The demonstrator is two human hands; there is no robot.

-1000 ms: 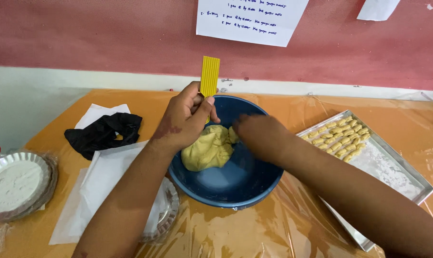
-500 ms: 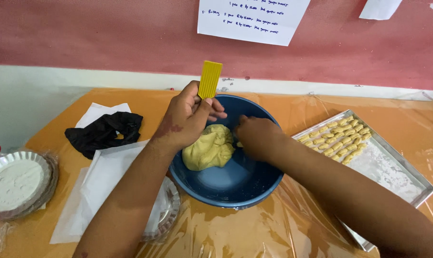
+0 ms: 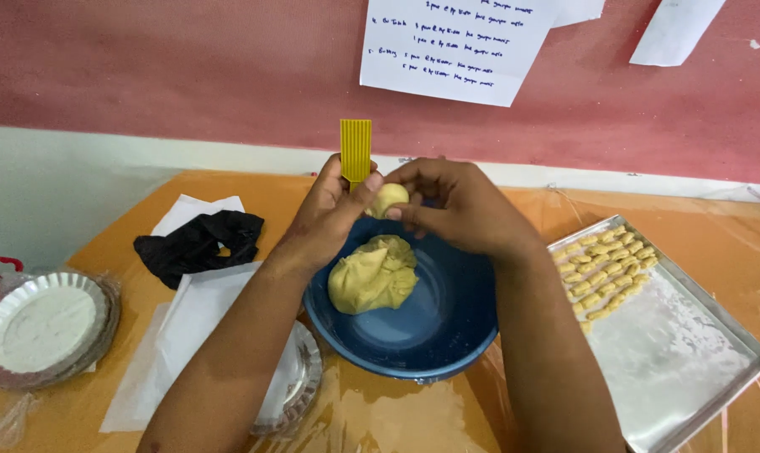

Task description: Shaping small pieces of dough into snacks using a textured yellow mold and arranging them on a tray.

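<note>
My left hand (image 3: 329, 214) holds a yellow ridged board (image 3: 355, 151) upright above the far rim of a blue bowl (image 3: 430, 327). My right hand (image 3: 459, 205) pinches a small ball of yellow dough (image 3: 391, 199) against the lower part of that board. A large lump of the same dough (image 3: 373, 275) lies inside the bowl, on its left side. Both forearms reach in from the bottom of the view.
A metal tray (image 3: 673, 361) at right carries several small ridged dough pieces (image 3: 606, 264) at its far end. At left are a black cloth (image 3: 197, 243), white paper sheets (image 3: 187, 335), a foil dish of flour (image 3: 44, 327), and a foil dish (image 3: 296, 390) partly under my left arm. Paper notes hang on the red wall.
My right hand has come up out of the bowl with a small piece of dough and met my left hand at the ridged board.
</note>
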